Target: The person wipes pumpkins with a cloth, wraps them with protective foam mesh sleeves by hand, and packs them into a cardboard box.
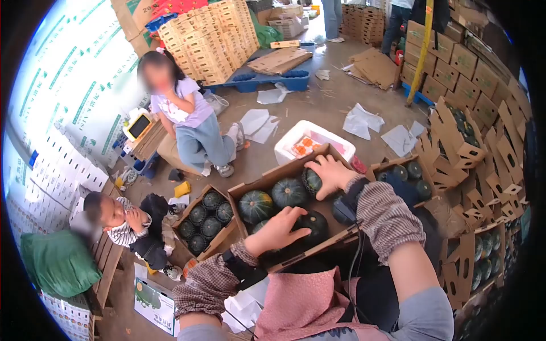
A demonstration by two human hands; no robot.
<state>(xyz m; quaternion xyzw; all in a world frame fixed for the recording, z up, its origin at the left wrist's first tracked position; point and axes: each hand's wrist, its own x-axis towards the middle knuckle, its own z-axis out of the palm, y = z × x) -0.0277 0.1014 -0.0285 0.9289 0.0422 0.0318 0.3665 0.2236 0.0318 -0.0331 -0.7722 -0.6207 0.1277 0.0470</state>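
Observation:
In front of me is an open cardboard box holding several dark green pumpkins. My left hand curves over the near side, its thumb and fingers against a dark green pumpkin. At the far right end, my right hand has spread, bent fingers gripping another green pumpkin that looks netted. Between the hands and the left end sit a striped pumpkin and one with a yellow-orange patch. My left palm and the undersides of the gripped pumpkins are hidden.
A smaller box of pumpkins stands left, another box right. Beyond is a white foam tub with orange pieces. Two children are nearby, one seated, one by a low stand. Cartons crowd the right.

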